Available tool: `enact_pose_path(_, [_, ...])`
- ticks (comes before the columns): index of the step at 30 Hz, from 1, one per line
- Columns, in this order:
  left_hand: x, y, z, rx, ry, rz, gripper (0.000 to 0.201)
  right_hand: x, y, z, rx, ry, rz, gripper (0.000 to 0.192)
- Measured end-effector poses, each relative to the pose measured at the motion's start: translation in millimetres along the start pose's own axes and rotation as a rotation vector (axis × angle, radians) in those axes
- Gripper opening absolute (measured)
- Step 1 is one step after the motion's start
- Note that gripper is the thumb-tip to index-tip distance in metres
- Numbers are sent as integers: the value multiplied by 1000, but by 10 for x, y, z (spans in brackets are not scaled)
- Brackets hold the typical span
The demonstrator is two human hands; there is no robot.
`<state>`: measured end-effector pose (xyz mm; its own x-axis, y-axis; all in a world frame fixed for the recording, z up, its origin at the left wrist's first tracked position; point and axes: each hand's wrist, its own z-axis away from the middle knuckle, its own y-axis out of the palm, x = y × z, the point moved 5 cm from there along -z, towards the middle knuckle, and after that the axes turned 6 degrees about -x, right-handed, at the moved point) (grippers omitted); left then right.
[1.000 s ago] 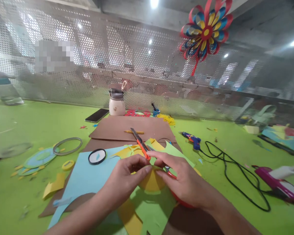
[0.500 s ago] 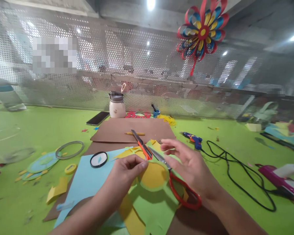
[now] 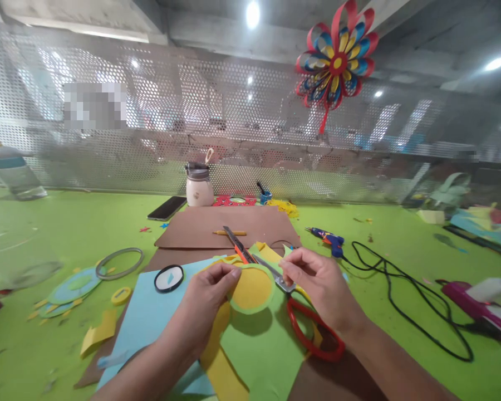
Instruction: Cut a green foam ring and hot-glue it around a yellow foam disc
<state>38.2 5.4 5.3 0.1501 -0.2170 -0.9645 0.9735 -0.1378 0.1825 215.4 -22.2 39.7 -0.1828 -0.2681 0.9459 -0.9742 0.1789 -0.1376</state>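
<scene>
A yellow paper disc with a green rim (image 3: 251,288) is pinched at its left edge by my left hand (image 3: 215,289). My right hand (image 3: 317,281) is closed, thumb against fingers, to the right of the disc. A small light-green paper bit (image 3: 288,250) shows at its fingertips; whether they grip it I cannot tell. Red-handled scissors (image 3: 293,317) lie under and beside my right hand. Beyond the disc rests an orange utility knife (image 3: 242,248), blade out. Green paper (image 3: 261,351) lies below the disc, with light-blue paper (image 3: 144,301) to its left.
Brown card (image 3: 229,220) carries a pencil (image 3: 230,233). At right are a blue glue gun (image 3: 326,238), its looped black cable (image 3: 387,289) and a magenta glue gun (image 3: 480,309). A bottle (image 3: 199,184) and phone (image 3: 167,208) stand behind; a tape roll (image 3: 169,278) sits left.
My right hand's spread fingers have closed together, and a green paper bit now shows at their tips. The disc and my left hand have shifted slightly left.
</scene>
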Motion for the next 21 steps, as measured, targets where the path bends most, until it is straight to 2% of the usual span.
enact_pose_path(6, [-29,-34,-28,-45,42,40,21,-25,40,2,39,-19,-81,24])
enact_pose_path(8, [-69,-58,-31,-68,115,-1,20,-27,66,17,60,-23,-93,27])
enact_pose_path(12, [-207,-109,29,-190,308,-87,13,-22,92,55,70,-28,-60,28])
enact_pose_path(15, [-294,-92,96,-204,409,-106,5,-34,79,81,45,-32,-25,23])
enact_pose_path(18, [-318,-77,118,-185,439,-112,3,-32,59,99,12,-44,-7,16])
enact_pose_path(21, [-274,-99,86,-185,391,-78,6,13,39,102,-13,-80,9,11])
